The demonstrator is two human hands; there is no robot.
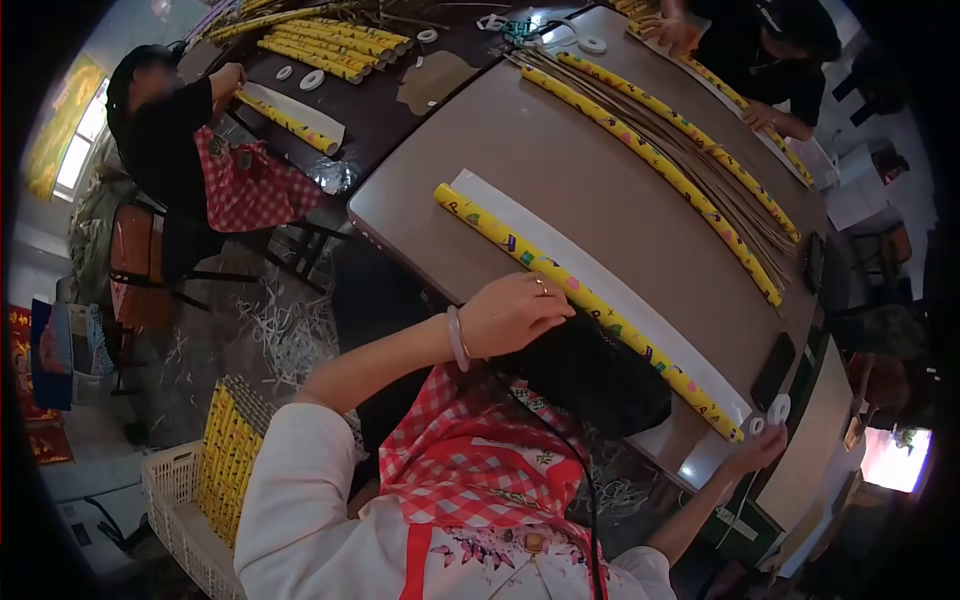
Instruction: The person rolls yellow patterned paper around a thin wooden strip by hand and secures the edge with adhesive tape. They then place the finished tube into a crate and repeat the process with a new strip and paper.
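Note:
A long tube wrapped in yellow patterned paper point(575, 292) lies slantwise along the near side of the table, with a strip of the sheet's white underside point(640, 315) showing beyond it. My left hand point(522, 315) is at the tube's near side around its middle, fingers curled and pressed together; what they pinch, if anything, is hidden. Beyond the tube's right end, my right hand point(762, 450) has its fingertips closed at a small white tape roll point(757, 427). Another white tape roll point(779, 408) sits just past those fingers.
Two yellow tubes point(650, 155) and several thin brown sticks point(690, 165) lie across the table point(450, 140). A black phone point(773, 370) is at the right edge. One person point(160, 130) works at left, another point(780, 50) opposite. A basket point(175, 480) holds finished tubes at lower left.

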